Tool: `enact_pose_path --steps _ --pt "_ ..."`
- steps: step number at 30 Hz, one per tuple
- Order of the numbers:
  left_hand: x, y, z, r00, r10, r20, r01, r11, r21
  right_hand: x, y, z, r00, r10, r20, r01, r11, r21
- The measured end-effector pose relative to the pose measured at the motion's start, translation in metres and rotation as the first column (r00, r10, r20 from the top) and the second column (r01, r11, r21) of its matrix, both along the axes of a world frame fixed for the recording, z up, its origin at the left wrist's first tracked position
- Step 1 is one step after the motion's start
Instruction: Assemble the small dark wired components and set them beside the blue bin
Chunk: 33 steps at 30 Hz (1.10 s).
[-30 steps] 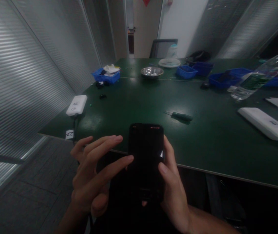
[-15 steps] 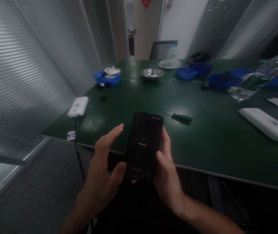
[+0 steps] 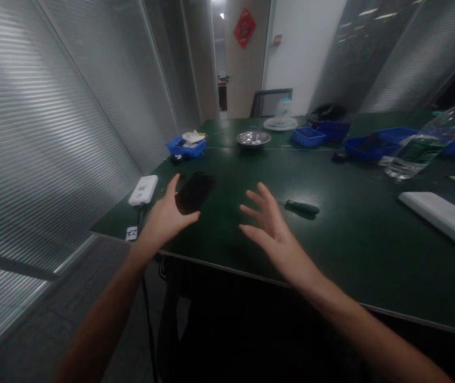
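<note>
The black smartphone (image 3: 196, 192) is at the table's left side, tilted toward the right, its screen dark and blurred. My left hand (image 3: 167, 215) has its thumb and fingers around the phone's near end; whether the phone rests fully on the tabletop is hard to tell. My right hand (image 3: 269, 226) hovers over the table with fingers spread and nothing in it. Just beyond those fingers lies a green-handled screwdriver (image 3: 302, 207), its shaft partly hidden by the hand.
A white power bank (image 3: 143, 190) with a cable and tag stands left; another white device (image 3: 443, 219) lies right. Farther back are a blue tray (image 3: 186, 149), a metal bowl (image 3: 253, 139), a blue bin (image 3: 308, 137) and a tilted clear bottle (image 3: 422, 149). The table (image 3: 355, 250) ends near me.
The phone has gone from my right hand, near the table edge, to the left over the table by my left hand. My right hand has let go and opened. The view has tilted up.
</note>
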State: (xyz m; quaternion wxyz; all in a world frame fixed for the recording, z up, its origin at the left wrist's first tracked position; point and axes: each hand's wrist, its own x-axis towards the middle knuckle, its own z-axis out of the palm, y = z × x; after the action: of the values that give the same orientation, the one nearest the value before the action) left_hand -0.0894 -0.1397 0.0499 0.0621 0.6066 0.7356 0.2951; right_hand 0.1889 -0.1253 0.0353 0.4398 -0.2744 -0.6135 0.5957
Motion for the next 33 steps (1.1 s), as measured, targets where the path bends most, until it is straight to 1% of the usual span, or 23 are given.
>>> enact_pose_path --steps 1,3,4,6,7,9,10,12,15,18,20,23,26,29,31,33 --pt "-0.017 0.015 0.002 0.998 0.048 -0.049 -0.049 0.999 -0.017 0.016 0.009 0.004 0.994 -0.059 0.09 0.053 0.996 0.074" --pt "-0.052 0.044 0.007 0.979 0.158 -0.131 -0.163 0.986 -0.029 0.05 0.029 0.011 0.95 -0.192 0.247 0.129 0.96 0.25" --pt "-0.068 0.057 0.009 0.965 0.211 -0.156 -0.216 0.976 -0.021 0.065 0.039 0.013 0.909 -0.242 0.34 0.128 0.937 0.325" --pt "-0.095 0.079 0.013 0.939 0.288 -0.187 -0.298 0.954 -0.022 0.093 0.061 0.011 0.797 -0.349 0.493 0.103 0.883 0.457" --pt "-0.105 0.087 0.014 0.929 0.314 -0.197 -0.326 0.945 -0.03 0.104 0.072 0.007 0.735 -0.401 0.546 0.08 0.852 0.517" --pt "-0.117 0.099 0.016 0.915 0.346 -0.208 -0.362 0.931 -0.047 0.12 0.093 -0.005 0.625 -0.501 0.598 0.015 0.774 0.633" --pt "-0.12 0.104 0.017 0.913 0.35 -0.21 -0.369 0.928 -0.06 0.126 0.103 -0.013 0.581 -0.53 0.617 -0.027 0.745 0.666" --pt "-0.12 0.112 0.017 0.916 0.343 -0.21 -0.365 0.928 -0.078 0.133 0.12 -0.028 0.514 -0.57 0.641 -0.089 0.708 0.701" --pt "-0.116 0.121 0.015 0.925 0.316 -0.211 -0.341 0.936 -0.093 0.137 0.136 -0.042 0.446 -0.579 0.683 -0.143 0.707 0.692" --pt "-0.11 0.125 0.01 0.937 0.281 -0.209 -0.305 0.948 -0.093 0.137 0.142 -0.046 0.404 -0.588 0.7 -0.163 0.707 0.688" --pt "-0.105 0.125 0.005 0.948 0.245 -0.203 -0.263 0.962 -0.07 0.136 0.142 -0.046 0.402 -0.591 0.699 -0.174 0.7 0.693" --pt "-0.096 0.123 -0.002 0.963 0.181 -0.199 -0.185 0.983 -0.002 0.135 0.142 -0.045 0.417 -0.586 0.695 -0.184 0.694 0.696" --pt "-0.09 0.122 -0.007 0.969 0.138 -0.202 -0.127 0.989 0.07 0.134 0.141 -0.045 0.431 -0.58 0.692 -0.189 0.691 0.697" --pt "-0.094 0.126 -0.01 0.971 0.074 -0.227 -0.041 0.988 0.147 0.135 0.142 -0.046 0.436 -0.577 0.691 -0.193 0.69 0.698" --pt "-0.1 0.133 -0.013 0.968 0.039 -0.25 0.004 0.986 0.168 0.135 0.143 -0.047 0.436 -0.579 0.689 -0.198 0.685 0.701" --pt "-0.105 0.145 -0.015 0.966 0.049 -0.254 -0.011 0.989 0.149 0.136 0.144 -0.049 0.437 -0.586 0.683 -0.203 0.675 0.709"
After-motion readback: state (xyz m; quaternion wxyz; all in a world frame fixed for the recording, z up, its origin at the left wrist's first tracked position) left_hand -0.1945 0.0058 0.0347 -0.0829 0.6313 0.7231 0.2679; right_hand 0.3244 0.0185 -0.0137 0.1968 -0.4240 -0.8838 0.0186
